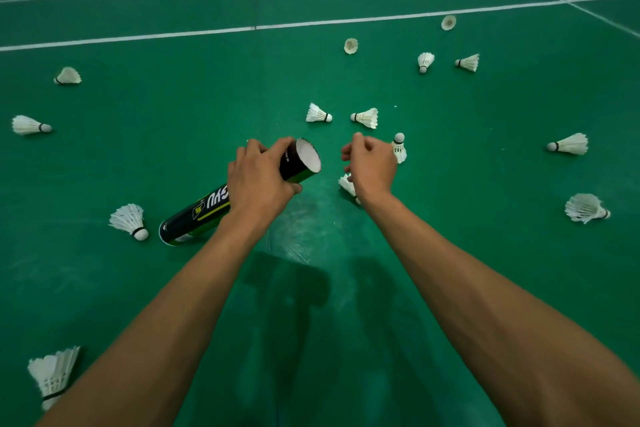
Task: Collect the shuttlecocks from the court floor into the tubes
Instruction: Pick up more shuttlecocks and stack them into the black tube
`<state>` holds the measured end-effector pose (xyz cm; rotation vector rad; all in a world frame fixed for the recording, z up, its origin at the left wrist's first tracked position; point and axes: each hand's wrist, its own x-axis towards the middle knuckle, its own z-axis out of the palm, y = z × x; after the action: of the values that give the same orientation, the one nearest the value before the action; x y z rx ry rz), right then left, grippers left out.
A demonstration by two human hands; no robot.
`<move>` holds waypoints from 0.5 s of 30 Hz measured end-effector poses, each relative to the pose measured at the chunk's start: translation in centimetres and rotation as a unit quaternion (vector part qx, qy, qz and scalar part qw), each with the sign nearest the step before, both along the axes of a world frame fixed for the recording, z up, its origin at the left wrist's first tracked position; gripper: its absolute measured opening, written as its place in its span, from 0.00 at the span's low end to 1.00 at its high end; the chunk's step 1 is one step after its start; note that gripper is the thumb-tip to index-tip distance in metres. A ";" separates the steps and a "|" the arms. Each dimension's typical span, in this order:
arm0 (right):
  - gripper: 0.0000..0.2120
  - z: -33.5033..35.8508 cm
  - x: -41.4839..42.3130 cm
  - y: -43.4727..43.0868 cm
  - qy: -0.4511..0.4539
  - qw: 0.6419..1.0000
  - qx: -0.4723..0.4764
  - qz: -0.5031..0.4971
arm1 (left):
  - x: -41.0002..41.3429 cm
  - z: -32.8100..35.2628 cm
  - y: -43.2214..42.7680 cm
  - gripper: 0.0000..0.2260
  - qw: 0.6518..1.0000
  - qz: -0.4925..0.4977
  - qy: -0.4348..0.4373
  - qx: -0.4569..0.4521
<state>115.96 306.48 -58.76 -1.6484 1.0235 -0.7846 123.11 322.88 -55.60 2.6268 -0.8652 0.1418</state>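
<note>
Left hand (258, 180), fingers curled round black cylindrical cardboard tube (207, 208) near its open mouth, mouth end raised, right hand (370, 163), fingers loosely curled, nothing visible in them, over white feather shuttlecock (347, 184) on green court floor (311, 80), further shuttlecocks (318, 113) scattered around.

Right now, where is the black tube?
Head view, centre-left: the left hand grips the black tube near its open end; a shuttlecock lies beside its other end.

Left hand (258, 178) grips tube (202, 211), right hand (372, 166) curled
</note>
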 end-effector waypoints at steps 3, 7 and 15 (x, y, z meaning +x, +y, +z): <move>0.20 -3.8 1.1 -1.9 0.246 0.960 -0.030 0.129 | 0.6 -1.0 -0.2 0.37 1.000 -0.002 0.003 0.021; 0.32 -6.5 2.6 -2.2 0.370 0.898 -0.096 0.218 | 1.1 -1.4 -0.8 0.37 1.000 -0.002 0.001 0.026; 0.28 -9.4 3.8 -3.0 0.413 0.861 -0.156 0.252 | 1.6 -1.0 -0.8 0.38 0.999 -0.006 0.008 0.035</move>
<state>119.75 303.52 -68.14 -2.4914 0.9592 0.1719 124.69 322.08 -56.62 2.6821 -0.8965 0.0894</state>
